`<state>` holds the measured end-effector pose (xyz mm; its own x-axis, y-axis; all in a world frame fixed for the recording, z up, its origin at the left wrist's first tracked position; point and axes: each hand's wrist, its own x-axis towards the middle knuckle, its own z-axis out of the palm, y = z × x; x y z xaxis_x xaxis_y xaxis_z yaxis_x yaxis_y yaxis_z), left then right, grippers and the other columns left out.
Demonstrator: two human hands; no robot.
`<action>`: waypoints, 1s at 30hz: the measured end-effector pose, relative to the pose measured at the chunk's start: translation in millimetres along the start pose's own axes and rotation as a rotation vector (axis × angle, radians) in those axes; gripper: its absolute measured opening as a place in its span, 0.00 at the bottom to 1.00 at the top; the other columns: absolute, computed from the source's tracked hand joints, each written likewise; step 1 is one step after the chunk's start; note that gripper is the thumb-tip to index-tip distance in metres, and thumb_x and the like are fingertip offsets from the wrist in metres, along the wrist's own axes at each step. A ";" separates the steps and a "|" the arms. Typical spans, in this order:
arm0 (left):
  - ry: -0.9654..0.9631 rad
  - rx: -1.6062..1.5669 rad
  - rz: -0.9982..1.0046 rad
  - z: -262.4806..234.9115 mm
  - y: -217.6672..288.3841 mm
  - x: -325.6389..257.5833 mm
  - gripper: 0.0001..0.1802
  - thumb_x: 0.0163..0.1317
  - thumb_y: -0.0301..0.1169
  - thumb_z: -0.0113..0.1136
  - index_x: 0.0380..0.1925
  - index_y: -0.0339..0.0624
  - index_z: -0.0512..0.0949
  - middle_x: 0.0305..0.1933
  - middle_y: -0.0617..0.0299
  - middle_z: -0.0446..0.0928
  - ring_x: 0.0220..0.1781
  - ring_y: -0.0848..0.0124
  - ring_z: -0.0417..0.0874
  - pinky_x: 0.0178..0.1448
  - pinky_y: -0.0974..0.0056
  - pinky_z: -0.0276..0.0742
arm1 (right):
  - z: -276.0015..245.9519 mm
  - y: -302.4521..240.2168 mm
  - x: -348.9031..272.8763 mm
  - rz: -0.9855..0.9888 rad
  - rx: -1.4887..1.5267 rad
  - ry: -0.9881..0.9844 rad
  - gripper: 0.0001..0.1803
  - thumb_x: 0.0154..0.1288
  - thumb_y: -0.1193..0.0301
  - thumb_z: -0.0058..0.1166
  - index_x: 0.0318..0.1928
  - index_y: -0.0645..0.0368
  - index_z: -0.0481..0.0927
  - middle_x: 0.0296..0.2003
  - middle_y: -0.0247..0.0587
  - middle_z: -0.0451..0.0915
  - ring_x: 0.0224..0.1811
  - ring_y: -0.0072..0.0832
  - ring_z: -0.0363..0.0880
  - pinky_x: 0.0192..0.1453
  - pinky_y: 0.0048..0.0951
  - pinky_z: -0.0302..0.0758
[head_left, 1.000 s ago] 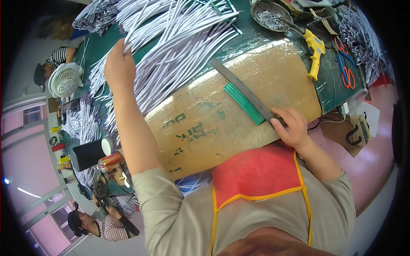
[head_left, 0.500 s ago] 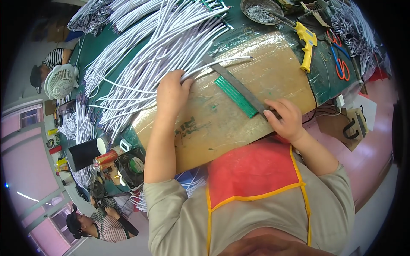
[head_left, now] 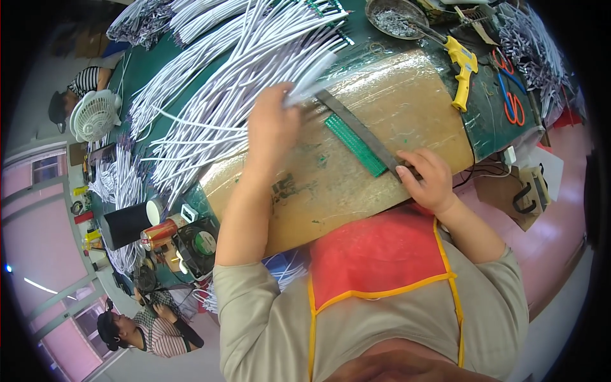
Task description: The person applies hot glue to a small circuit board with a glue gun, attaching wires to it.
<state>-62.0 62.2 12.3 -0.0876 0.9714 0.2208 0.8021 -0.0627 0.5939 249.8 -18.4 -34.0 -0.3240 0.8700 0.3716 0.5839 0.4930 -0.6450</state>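
My left hand (head_left: 272, 127) holds a short white tube piece (head_left: 312, 77) above the brown cardboard board (head_left: 407, 95), close to the far end of a grey metal ruler (head_left: 363, 132). A green strip (head_left: 355, 145) lies alongside the ruler on the board. My right hand (head_left: 428, 178) presses down on the ruler's near end at the board's front edge. A large heap of long white tubes (head_left: 216, 95) spreads over the green table behind and left of the board.
A yellow glue gun (head_left: 463, 67), orange-handled scissors (head_left: 512, 102) and a metal dish (head_left: 393, 18) lie at the far right. A white fan (head_left: 94, 114), black cylinder (head_left: 126, 224) and small fan box (head_left: 198, 245) sit left. Other people work at left.
My left hand came back from the tube heap to the board and now lifts a white tube piece near the ruler's far end. My right hand stayed on the ruler.
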 end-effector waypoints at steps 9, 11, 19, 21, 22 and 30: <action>-0.310 0.049 0.133 -1.0 -0.4 2.3 0.21 0.57 0.33 0.70 0.51 0.38 0.83 0.46 0.46 0.83 0.52 0.49 0.83 0.58 0.51 0.78 | -0.3 -1.0 3.6 0.001 -0.001 -0.026 0.14 0.62 0.66 0.67 0.46 0.55 0.86 0.36 0.44 0.82 0.35 0.43 0.83 0.38 0.38 0.78; -0.352 0.029 0.140 -14.6 5.2 12.1 0.23 0.57 0.36 0.72 0.52 0.38 0.83 0.47 0.48 0.84 0.53 0.51 0.84 0.59 0.54 0.78 | -0.5 0.8 2.5 0.010 -0.008 -0.031 0.14 0.62 0.66 0.67 0.47 0.55 0.86 0.36 0.44 0.82 0.35 0.43 0.83 0.38 0.39 0.78; 0.095 0.177 -0.047 -59.3 -85.1 136.9 0.22 0.62 0.41 0.68 0.54 0.42 0.85 0.52 0.49 0.86 0.53 0.53 0.87 0.61 0.54 0.79 | -1.3 1.5 0.9 0.014 -0.025 -0.046 0.14 0.61 0.67 0.68 0.47 0.55 0.87 0.36 0.44 0.82 0.35 0.43 0.82 0.37 0.38 0.77; 0.071 0.322 -0.004 -61.3 -118.4 168.2 0.24 0.61 0.41 0.68 0.55 0.42 0.84 0.56 0.48 0.85 0.57 0.52 0.85 0.63 0.53 0.78 | -1.9 1.1 -0.4 0.032 -0.003 -0.054 0.15 0.60 0.67 0.68 0.47 0.55 0.87 0.35 0.44 0.82 0.35 0.43 0.82 0.37 0.38 0.77; 0.042 0.466 0.038 -60.4 -133.6 180.1 0.26 0.61 0.41 0.69 0.57 0.42 0.83 0.59 0.48 0.83 0.60 0.51 0.84 0.65 0.52 0.77 | -2.2 0.9 -0.9 0.030 -0.006 -0.047 0.15 0.60 0.67 0.68 0.47 0.55 0.87 0.35 0.44 0.82 0.35 0.43 0.82 0.37 0.38 0.77; -0.129 0.608 -0.037 -45.5 -179.2 219.3 0.31 0.54 0.44 0.76 0.58 0.46 0.83 0.58 0.47 0.83 0.59 0.47 0.82 0.62 0.49 0.79 | -0.5 1.1 1.0 -0.010 -0.049 -0.017 0.15 0.58 0.68 0.69 0.46 0.56 0.87 0.34 0.45 0.82 0.34 0.44 0.82 0.38 0.39 0.77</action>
<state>-251.8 276.0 -10.6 -0.0802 0.9926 0.0910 0.9961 0.0765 0.0443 250.6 -17.0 -34.0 -0.3424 0.8650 0.3667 0.6161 0.5014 -0.6075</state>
